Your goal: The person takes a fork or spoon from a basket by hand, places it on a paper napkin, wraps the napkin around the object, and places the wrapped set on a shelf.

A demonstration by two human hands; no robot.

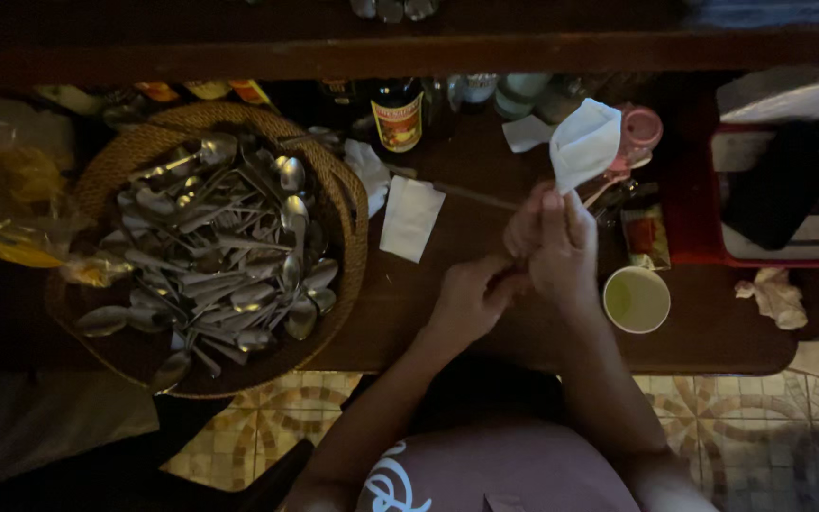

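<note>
My right hand point(559, 248) holds a white paper napkin point(584, 144), wrapped around the upper part of a piece of cutlery. My left hand point(471, 299) grips the lower end of that same piece just below; the metal itself is mostly hidden by my fingers. Both hands are above the dark wooden table point(485, 332), right of a round wicker basket point(343, 204) heaped with several metal spoons point(220, 256). A folded white napkin point(410, 218) lies flat on the table between the basket and my hands.
A small pale cup point(636, 300) stands right of my hands. Bottles point(398, 114) and jars line the back edge, with a pink object point(639, 128) beside the napkin. A red tray point(699, 199) and crumpled tissue point(774, 296) sit far right. Patterned floor tiles show below.
</note>
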